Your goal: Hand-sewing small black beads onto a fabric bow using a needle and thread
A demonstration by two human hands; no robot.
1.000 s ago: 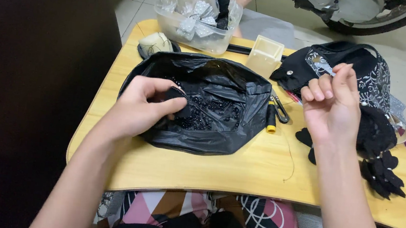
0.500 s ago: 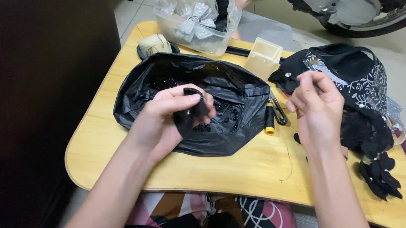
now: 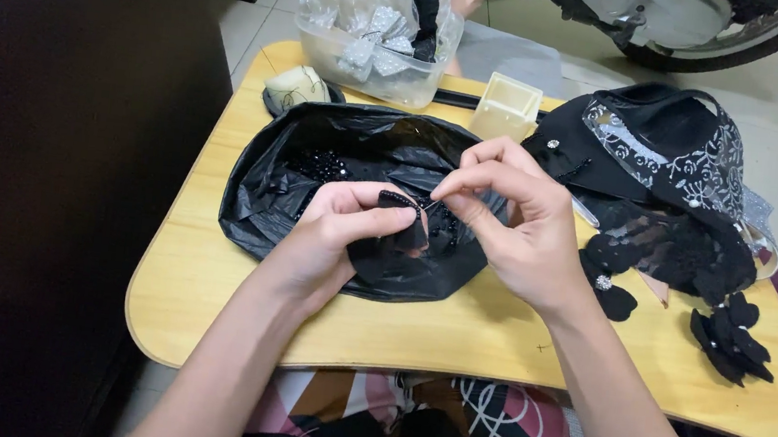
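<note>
Left hand pinching small black fabric piece over open black plastic bag of beads on yellow counter. Right hand fingers closed at piece's edge, apparently on a needle; too fine to confirm. Finished black fabric flowers lying right; beading of this piece looks partway done.
</note>
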